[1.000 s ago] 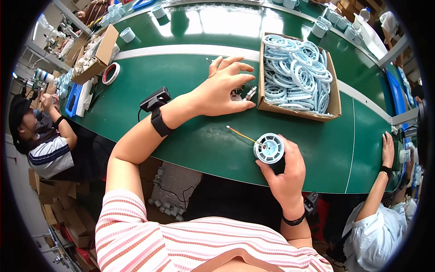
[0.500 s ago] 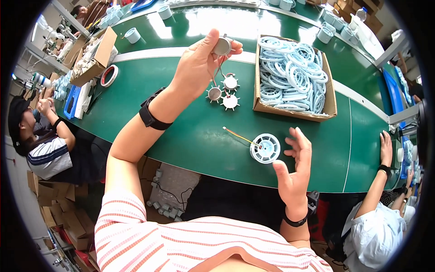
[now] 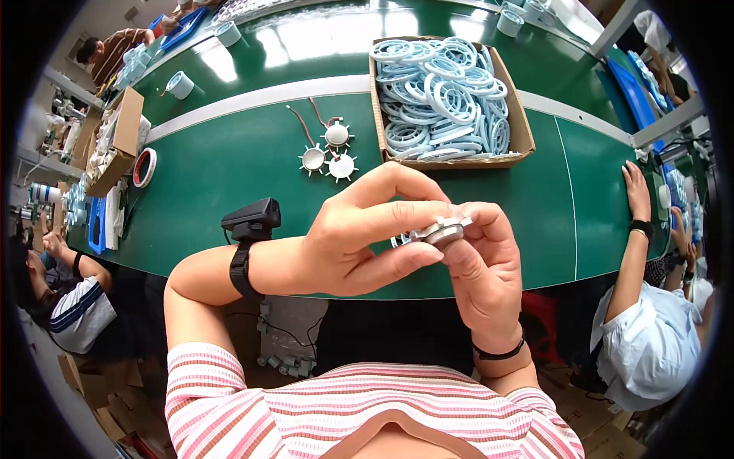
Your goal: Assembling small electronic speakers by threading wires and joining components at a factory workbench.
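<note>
My left hand (image 3: 375, 229) and my right hand (image 3: 489, 268) meet above the front of the green table (image 3: 252, 164). Between their fingertips they pinch a silver round part with short prongs (image 3: 446, 232), tilted so that its edge shows. Behind my left fingers, a sliver of the light blue spoked housing (image 3: 402, 239) peeks out, most of it hidden. Farther back lie three similar pronged discs: one at the top (image 3: 337, 135), one at left (image 3: 313, 159) and one at lower right (image 3: 342, 166), with thin red wires trailing from them.
A cardboard box (image 3: 523, 141) full of light blue rings (image 3: 451, 99) stands behind my hands. On the left are a tape roll (image 3: 144, 167) and another carton (image 3: 122, 145). Co-workers sit at both sides; one person's hand (image 3: 637, 191) rests on the table at right.
My left hand has brought the pronged disc down and toward me, to my right hand, whose fingers have closed on it too. The view has shifted, and the blue housing is now mostly covered.
</note>
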`<state>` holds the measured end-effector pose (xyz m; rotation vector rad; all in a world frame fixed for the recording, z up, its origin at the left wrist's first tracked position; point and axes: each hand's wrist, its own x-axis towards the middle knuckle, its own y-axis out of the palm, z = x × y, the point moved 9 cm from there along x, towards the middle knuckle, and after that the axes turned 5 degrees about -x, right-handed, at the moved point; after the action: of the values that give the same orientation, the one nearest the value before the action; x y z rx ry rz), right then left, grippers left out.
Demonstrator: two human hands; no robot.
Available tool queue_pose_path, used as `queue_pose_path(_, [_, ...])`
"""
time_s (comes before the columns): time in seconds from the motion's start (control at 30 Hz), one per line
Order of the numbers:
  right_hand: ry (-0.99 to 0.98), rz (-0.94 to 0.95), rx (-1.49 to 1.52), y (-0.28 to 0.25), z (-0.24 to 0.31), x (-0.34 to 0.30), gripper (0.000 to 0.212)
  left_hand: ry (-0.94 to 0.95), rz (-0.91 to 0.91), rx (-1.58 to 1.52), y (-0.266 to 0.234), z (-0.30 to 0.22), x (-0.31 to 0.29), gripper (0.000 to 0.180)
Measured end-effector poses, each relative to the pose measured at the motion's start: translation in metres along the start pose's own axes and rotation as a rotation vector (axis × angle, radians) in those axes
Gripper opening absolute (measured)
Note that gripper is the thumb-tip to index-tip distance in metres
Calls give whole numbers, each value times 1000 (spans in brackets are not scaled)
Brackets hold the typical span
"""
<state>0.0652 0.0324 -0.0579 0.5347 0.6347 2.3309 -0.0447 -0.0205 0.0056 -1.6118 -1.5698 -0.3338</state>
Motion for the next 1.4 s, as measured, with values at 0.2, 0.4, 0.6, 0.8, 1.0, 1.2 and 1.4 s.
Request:
queue_pose_path(0.2, [92,-24,-235,-18,4,-12,23,-415,227,-316,14,29,-16,24])
queue_pose_path(0.4, [-37,-86,-354,-13,18,-11,30,-1022,50,-841,28,54,-45,16])
queue_pose_path(0.6, [-149,-46,-681,-7,30,-13,35,-817,-9,-859,20,48,-33,13])
queue_pose_path(0.8, [-203,78,-986,4,36,-4,36,-503,204,-299,-1,37,-35,19])
queue_pose_path(1.0, [-154,207,-1080,8,20,5,37,-491,162,18,-3,29,-58,20])
queue_pose_path(1.2, [-138,292,-1138,12,18,8,35,-483,144,-12,-2,35,-68,19])
queue_pose_path(1.4, [-127,274,-1190,17,16,10,34,-424,47,-23,-5,37,-65,17])
